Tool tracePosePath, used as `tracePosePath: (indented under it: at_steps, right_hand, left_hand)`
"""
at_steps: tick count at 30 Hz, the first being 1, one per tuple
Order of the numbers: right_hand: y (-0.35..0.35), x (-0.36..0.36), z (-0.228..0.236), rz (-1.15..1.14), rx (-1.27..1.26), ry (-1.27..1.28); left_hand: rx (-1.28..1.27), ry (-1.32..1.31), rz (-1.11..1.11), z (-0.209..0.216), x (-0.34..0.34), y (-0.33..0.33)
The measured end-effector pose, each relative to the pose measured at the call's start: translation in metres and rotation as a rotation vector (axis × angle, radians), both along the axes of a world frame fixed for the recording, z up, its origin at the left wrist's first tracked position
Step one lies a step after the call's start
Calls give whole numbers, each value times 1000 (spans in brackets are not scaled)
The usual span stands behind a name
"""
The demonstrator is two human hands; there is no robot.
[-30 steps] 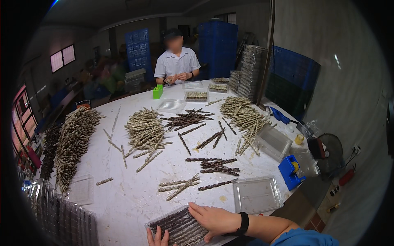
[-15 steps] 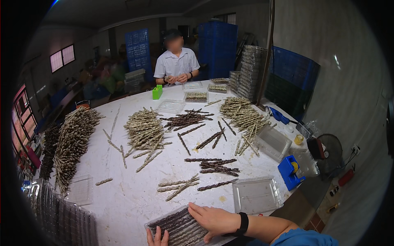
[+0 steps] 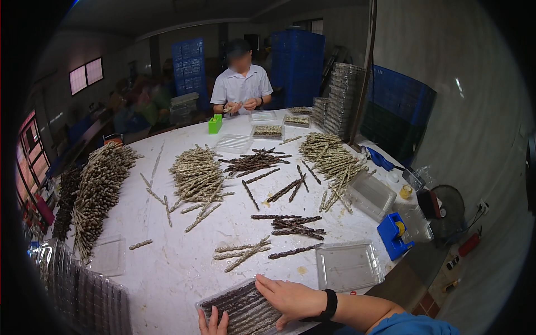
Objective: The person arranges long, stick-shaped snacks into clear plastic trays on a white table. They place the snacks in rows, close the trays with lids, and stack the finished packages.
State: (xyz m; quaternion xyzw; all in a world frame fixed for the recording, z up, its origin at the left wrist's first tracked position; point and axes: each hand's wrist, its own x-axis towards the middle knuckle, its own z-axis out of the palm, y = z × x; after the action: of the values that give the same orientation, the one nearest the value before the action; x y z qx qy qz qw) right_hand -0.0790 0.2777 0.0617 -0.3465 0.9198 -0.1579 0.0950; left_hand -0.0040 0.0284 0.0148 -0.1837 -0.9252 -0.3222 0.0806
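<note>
"As the R. hand (image 3: pixel 296 300) and L. hand (image 3: pixel 212 324) both touch the nearest clear plastic tray (image 3: pixel 223 291), w/ dark twisted sticks (image 3: pixel 243 306) in rows inside, which step is shown?"

"Prob. steadying the filled tray; can't tell if it's lidded. Next move, by my reading, calls for light, even pressure, as the sticks look brittle."

"And the hands, approx. how open?"

"R. hand: spread wide, palm down over the tray's right part, fingertips at far rim, thumb toward near edge; no clenching seen. L. hand: fingers apart, touching the tray's left part; palm cut off by the lower edge, so grip can't be told."

"Surroundings, near to far?"

"Left of L. hand, a ribbed clear stack (image 3: pixel 81 287). Beyond R. hand, to its right, an open clear container (image 3: pixel 349 265); ahead of it, loose pale sticks (image 3: pixel 243 254), then loose dark sticks (image 3: pixel 296 225). Farther right, a blue tape dispenser (image 3: pixel 395 237). Well beyond both hands, a pale pile (image 3: pixel 195 176); farthest, opp. side, a co-worker (image 3: pixel 243 86), white shirt."
</note>
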Motion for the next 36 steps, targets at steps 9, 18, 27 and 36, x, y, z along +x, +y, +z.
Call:
tracePosePath:
  at_steps: [9,18,27,36]
  right_hand:
    - [1,-6,-14,-7,-5,-87]
    - [-8,-12,8,12,246,16]
    - [-60,-46,-10,142,115,152]
    - [-105,-12,-5,144,49,-70]
  left_hand:
    - [-10,-24,23,0,2,1]
    - [-31,104,45,2,0,6]
    - [189,434,147,-1,38,-9]
    - [1196,-712,351,-31,120,-34]
